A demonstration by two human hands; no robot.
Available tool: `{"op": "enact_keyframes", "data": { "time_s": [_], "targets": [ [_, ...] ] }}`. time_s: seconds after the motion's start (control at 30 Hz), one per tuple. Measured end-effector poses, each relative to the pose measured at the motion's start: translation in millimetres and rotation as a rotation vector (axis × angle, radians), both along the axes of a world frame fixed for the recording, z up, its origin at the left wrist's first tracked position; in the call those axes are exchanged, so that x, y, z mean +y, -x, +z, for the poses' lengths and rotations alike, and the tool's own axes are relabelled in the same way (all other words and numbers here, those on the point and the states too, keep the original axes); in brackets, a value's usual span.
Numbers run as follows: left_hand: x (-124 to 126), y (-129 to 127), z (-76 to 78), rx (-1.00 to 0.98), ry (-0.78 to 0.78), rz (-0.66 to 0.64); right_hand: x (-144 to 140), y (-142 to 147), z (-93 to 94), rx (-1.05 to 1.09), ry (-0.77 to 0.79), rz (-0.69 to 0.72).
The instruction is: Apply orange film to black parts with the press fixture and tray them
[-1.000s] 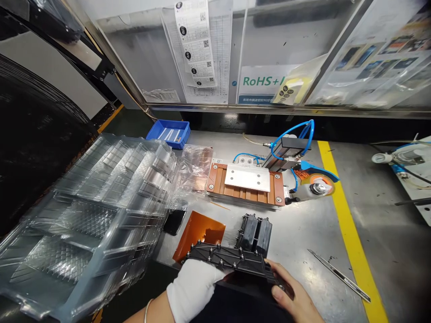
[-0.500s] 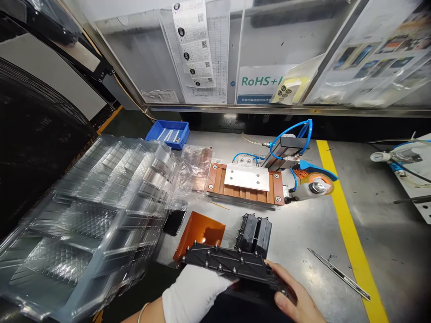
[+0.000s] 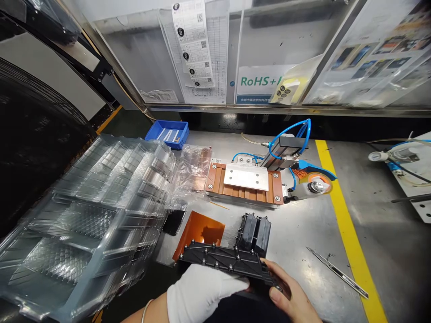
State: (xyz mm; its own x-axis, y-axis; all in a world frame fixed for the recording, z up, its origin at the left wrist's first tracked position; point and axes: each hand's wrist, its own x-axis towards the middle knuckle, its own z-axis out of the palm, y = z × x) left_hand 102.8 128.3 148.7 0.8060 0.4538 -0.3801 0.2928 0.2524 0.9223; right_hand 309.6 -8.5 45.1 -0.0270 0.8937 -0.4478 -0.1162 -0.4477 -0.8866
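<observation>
My left hand [image 3: 202,294], in a white glove, and my bare right hand [image 3: 291,298] both hold a flat black plastic part [image 3: 225,261] studded with small pegs, at the near edge of the metal bench. The glove grips its left and middle, the bare fingers its right end. Just beyond it stand two upright black parts [image 3: 255,232] and an orange sheet [image 3: 200,233] lying flat.
A stack of clear plastic trays [image 3: 87,215] fills the left. A copper-coloured fixture with a white plate [image 3: 245,181], blue air hoses [image 3: 289,132] and a tape roll [image 3: 314,186] sit mid-bench. A blue bin [image 3: 167,132], tweezers [image 3: 336,272], a phone [image 3: 174,222] and a yellow line [image 3: 346,229] are also there.
The black part has shifted slightly in my hands, its left end now a little further left and higher; my glove has slid along beneath it.
</observation>
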Motion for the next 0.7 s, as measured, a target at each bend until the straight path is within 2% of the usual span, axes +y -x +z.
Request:
{"op": "enact_keyframes", "data": {
  "time_s": [0.1,0.17,0.37,0.5,0.63,0.7],
  "targets": [
    [-3.5,2.8,-1.7,0.006,-0.042,-0.022,0.0,-4.4,0.0,0.007,0.011,0.016],
    [-3.1,3.2,-4.6,0.065,-0.127,-0.005,0.2,-3.2,3.6,-0.007,0.031,0.018],
    [0.9,4.5,-14.0,0.166,-0.305,0.03,0.3,13.3,16.4,-0.121,0.125,-0.135],
    [-7.1,0.4,-30.1,0.177,-0.374,0.044,-0.5,23.2,16.8,-0.078,0.139,-0.193],
    [-18.4,-13.2,-51.1,0.185,-0.371,0.079,1.1,29.9,15.0,-0.039,0.136,-0.158],
    [-22.5,-18.1,-55.5,0.195,-0.385,0.082,2.4,31.2,14.8,-0.028,0.119,-0.154]
  ]
}}
